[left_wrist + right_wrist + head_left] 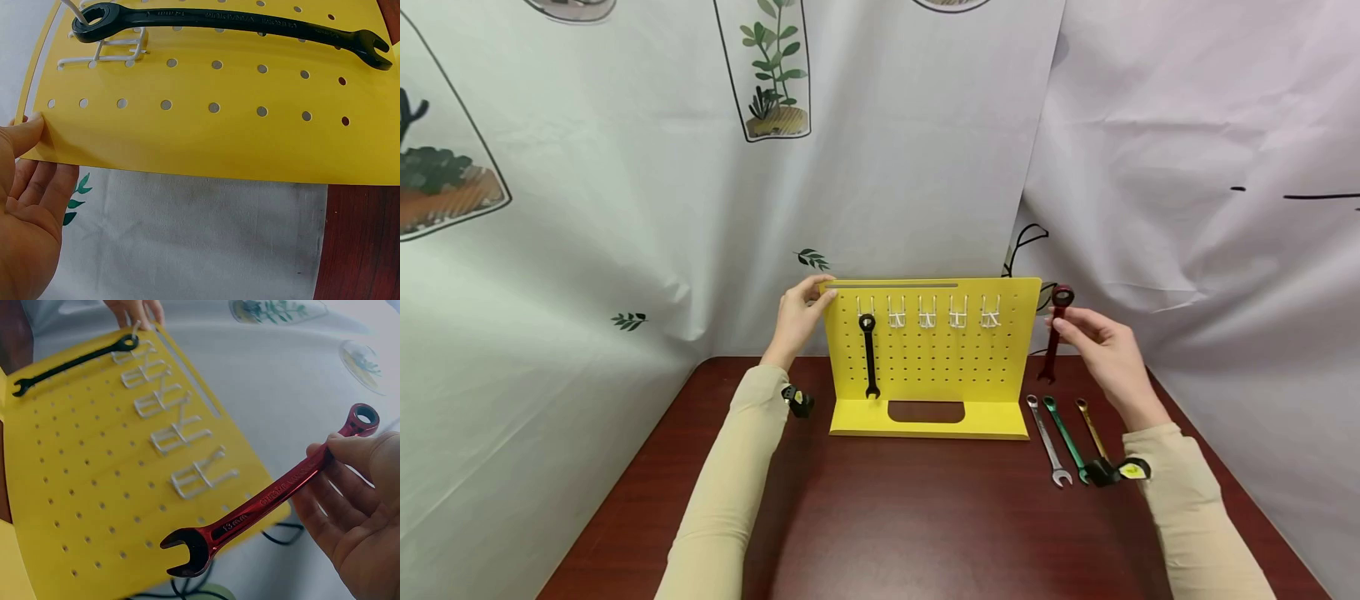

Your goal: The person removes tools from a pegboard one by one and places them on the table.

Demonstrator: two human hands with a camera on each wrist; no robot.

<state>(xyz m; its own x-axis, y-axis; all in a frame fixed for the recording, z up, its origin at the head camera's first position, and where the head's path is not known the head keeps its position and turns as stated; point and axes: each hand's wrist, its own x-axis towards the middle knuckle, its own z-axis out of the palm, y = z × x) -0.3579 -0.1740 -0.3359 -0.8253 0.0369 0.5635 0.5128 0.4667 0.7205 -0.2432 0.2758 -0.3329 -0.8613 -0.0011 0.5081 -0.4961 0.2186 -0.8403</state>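
Both my arms [730,492] are stretched forward. My left hand [797,318] pinches the perforated yellow board [917,354] at its ten o'clock corner; my right hand [1108,354], raised at three, pinches a glossy red wrench [269,499], ring up. A black wrench [870,358] hangs at nine; three shiny wrenches [1066,433] lie on the dark-red table [940,508] at four.

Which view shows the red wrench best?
Right wrist view: the red wrench appears large, both ends and "13mm" marking visible. The head view shows it small, in the right hand; left wrist doesn't show it.
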